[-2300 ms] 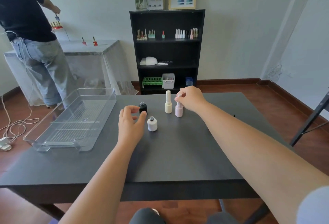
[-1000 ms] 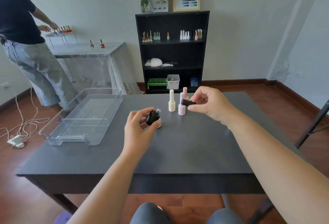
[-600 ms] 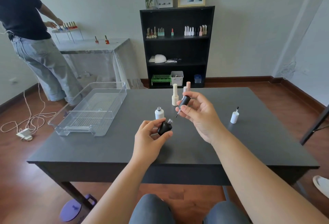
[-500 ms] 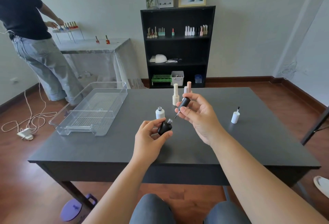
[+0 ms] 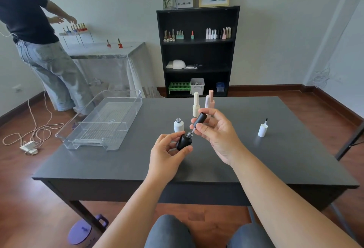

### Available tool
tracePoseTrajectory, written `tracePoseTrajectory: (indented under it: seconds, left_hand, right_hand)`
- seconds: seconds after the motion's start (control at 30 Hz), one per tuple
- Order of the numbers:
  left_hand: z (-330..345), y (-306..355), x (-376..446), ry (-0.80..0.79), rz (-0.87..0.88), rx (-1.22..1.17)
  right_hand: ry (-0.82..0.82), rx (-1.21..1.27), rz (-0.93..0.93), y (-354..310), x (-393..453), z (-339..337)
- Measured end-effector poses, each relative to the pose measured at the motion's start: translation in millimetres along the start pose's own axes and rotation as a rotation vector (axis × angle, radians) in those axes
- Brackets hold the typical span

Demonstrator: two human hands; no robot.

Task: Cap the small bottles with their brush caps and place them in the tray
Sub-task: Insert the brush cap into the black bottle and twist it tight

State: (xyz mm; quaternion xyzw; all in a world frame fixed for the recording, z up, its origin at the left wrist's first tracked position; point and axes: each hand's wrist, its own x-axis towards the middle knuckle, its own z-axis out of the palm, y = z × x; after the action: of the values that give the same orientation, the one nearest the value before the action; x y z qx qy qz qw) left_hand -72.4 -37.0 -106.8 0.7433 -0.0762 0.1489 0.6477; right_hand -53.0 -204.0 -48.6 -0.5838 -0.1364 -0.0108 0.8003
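Observation:
My left hand grips a small black bottle, tilted, with its silver neck up and to the right. My right hand pinches a black brush cap; the brush tip sits right at the bottle's mouth. An uncapped white bottle stands on the dark table just behind my left hand. A white brush cap stands upside down at the right, brush pointing up. A cream capped bottle and pink capped bottles stand further back. The clear tray at the left holds nothing.
A person in a black top stands at the far left by a cloth-covered table with small bottles. A black shelf with bottles and bins stands against the back wall. Cables lie on the wooden floor at the left. My knees show under the table's front edge.
I lifted the black bottle from the table with my left hand and took the black brush cap in my right. The brush has come down to the bottle's neck.

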Motion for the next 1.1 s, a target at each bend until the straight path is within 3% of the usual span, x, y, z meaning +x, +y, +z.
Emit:
tracePoseTrajectory:
  seconds: [0.2, 0.43, 0.6, 0.87, 1.1]
  left_hand:
    - [0.6, -0.3, -0.9, 0.0, 0.011, 0.018]
    - [-0.3, 0.4, -1.5, -0.008, 0.022, 0.091]
    - [-0.1, 1.0, -1.1, -0.036, 0.02, 0.104]
    - [-1.7, 3.9, -3.9, -0.064, 0.044, 0.159]
    - [-0.7, 6.4, -6.0, -0.07, 0.061, 0.176]
  right_hand:
    - [-0.019, -0.077, 0.028, 7.0, 0.1, -5.2]
    - [-0.026, -0.596, 0.018, 4.8, -1.8, -27.0]
    - [-0.098, -0.8, 0.041, -3.1, -2.7, -39.8]
    - [-0.107, -0.93, 0.05, 0.2, -3.4, -43.0]
    - [-0.015, -0.971, 0.143, 5.1, -6.0, -38.5]
